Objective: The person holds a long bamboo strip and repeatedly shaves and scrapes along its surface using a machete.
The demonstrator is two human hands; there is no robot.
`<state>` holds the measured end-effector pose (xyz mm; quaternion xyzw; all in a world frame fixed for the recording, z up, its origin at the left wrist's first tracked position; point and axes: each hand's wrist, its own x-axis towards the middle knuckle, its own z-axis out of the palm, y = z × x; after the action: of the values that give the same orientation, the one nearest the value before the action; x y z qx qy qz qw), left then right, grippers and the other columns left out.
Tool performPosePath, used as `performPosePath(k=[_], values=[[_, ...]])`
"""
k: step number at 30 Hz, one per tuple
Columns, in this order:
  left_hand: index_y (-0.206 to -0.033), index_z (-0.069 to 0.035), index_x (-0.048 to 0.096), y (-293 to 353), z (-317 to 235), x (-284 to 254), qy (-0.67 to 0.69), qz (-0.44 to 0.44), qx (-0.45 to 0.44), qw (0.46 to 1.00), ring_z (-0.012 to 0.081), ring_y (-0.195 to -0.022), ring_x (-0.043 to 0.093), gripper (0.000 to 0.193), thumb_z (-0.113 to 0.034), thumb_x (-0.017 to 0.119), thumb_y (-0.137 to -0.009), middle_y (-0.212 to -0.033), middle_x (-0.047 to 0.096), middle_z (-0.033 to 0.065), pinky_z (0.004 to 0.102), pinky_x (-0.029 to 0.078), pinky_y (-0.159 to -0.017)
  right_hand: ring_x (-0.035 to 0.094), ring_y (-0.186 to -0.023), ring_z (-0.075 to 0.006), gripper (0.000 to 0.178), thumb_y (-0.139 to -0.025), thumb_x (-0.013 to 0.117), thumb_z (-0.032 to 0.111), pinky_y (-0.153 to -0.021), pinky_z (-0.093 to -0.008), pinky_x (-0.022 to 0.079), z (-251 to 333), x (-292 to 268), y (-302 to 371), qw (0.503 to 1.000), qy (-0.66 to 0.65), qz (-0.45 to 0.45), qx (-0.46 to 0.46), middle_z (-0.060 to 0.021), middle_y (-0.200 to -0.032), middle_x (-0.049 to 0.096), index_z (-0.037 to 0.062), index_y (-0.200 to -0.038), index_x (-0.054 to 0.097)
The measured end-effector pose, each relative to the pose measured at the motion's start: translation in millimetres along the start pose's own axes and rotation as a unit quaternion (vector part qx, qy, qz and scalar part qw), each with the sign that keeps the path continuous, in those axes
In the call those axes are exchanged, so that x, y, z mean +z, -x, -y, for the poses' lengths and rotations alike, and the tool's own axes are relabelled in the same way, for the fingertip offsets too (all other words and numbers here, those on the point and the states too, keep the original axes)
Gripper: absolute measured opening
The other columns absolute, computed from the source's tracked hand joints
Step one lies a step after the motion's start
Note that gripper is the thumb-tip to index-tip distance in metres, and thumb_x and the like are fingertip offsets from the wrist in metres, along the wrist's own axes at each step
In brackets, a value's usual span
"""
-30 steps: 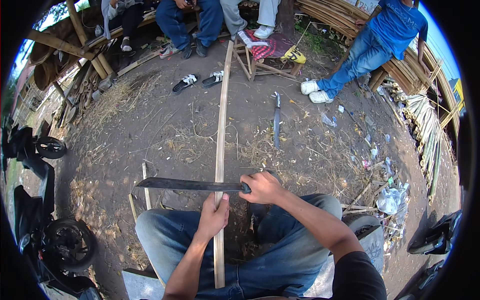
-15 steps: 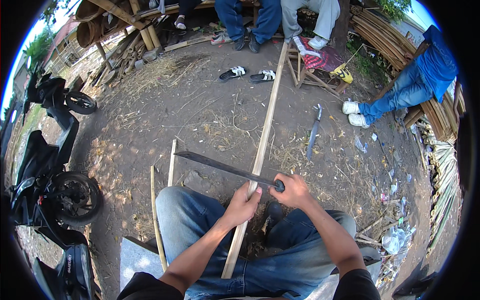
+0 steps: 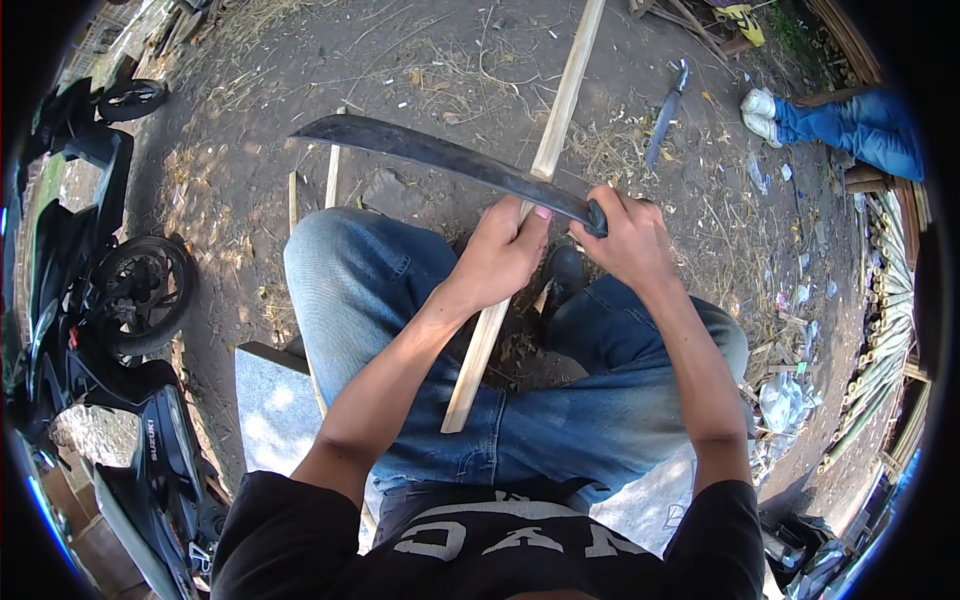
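Note:
Between my knees a long pale bamboo strip slants up and away from my lap, running out of view at the top. My left hand is wrapped round it, close below a machete. The dark, curved blade lies across the strip, its tip pointing left. My right hand grips the machete's handle, just right of the strip. Whether the edge bites into the bamboo cannot be made out.
A second large knife lies on the dirt ahead right. Two thin strips stand by my left knee. Motorcycles are parked at the left. A person's legs show at the right, above a pile of bamboo poles.
The view has tilted down toward my lap, so the people seated at the far side have left it. My hands keep their hold, and the machete still crosses the strip.

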<state>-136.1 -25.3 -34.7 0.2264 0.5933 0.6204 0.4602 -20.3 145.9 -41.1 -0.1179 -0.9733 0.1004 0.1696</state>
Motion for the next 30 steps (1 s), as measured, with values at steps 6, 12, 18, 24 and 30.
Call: performPosePath(k=[6, 12, 18, 24, 30], values=[[-0.105, -0.005, 0.049, 2, 12, 0, -0.063, -0.004, 0.058, 0.996, 0.0046, -0.046, 0.036, 0.024, -0.026, 0.041, -0.111, -0.062, 0.041, -0.0038, 0.0237, 0.031, -0.039, 0.071, -0.075, -0.0292, 0.036, -0.075, 0.082, 0.030, -0.068, -0.0426, 0.054, 9, -12, 2, 0.997, 0.060, 0.050, 0.021, -0.0057, -0.084, 0.070, 0.0115, -0.097, 0.060], [-0.106, -0.003, 0.052, 3, 9, 3, -0.061, 0.020, 0.075, 0.995, 0.0041, -0.045, 0.036, 0.028, -0.028, 0.039, -0.112, -0.061, 0.041, -0.0049, 0.0239, 0.032, -0.039, 0.068, -0.071, -0.0302, 0.028, -0.072, 0.080, 0.020, -0.066, -0.0435, 0.052, -12, -5, -7, 0.999, 0.020, -0.017, -0.035, -0.0067, -0.078, 0.067, 0.0111, -0.091, 0.061], [-0.104, -0.002, 0.053, -4, 13, 5, -0.124, -0.036, 0.067, 0.989, 0.0066, -0.051, 0.042, 0.026, -0.024, 0.042, -0.111, -0.062, 0.044, -0.0025, 0.0268, 0.037, -0.047, 0.067, -0.070, -0.0325, 0.026, -0.073, 0.079, 0.018, -0.064, -0.0446, 0.053, -15, 4, -13, 1.000, 0.028, 0.009, -0.009, -0.0098, -0.078, 0.068, 0.0094, -0.091, 0.062], [-0.109, 0.002, 0.056, -2, 10, 0, -0.191, -0.070, 0.087, 0.975, 0.0116, -0.063, 0.051, 0.025, -0.021, 0.046, -0.108, -0.070, 0.052, 0.0031, 0.0331, 0.044, -0.059, 0.070, -0.075, -0.0328, 0.030, -0.072, 0.080, 0.020, -0.069, -0.0444, 0.056, -15, 5, -19, 0.999, 0.030, 0.032, -0.002, -0.0114, -0.081, 0.070, 0.0079, -0.094, 0.064], [-0.110, 0.000, 0.056, -4, 20, 1, -0.168, -0.078, 0.070, 0.980, 0.0109, -0.062, 0.049, 0.025, -0.022, 0.045, -0.108, -0.072, 0.052, 0.0021, 0.0316, 0.043, -0.058, 0.070, -0.075, -0.0339, 0.031, -0.071, 0.080, 0.019, -0.069, -0.0441, 0.056, -21, 9, -20, 0.998, 0.039, 0.044, 0.021, -0.0124, -0.083, 0.071, 0.0080, -0.095, 0.064]])
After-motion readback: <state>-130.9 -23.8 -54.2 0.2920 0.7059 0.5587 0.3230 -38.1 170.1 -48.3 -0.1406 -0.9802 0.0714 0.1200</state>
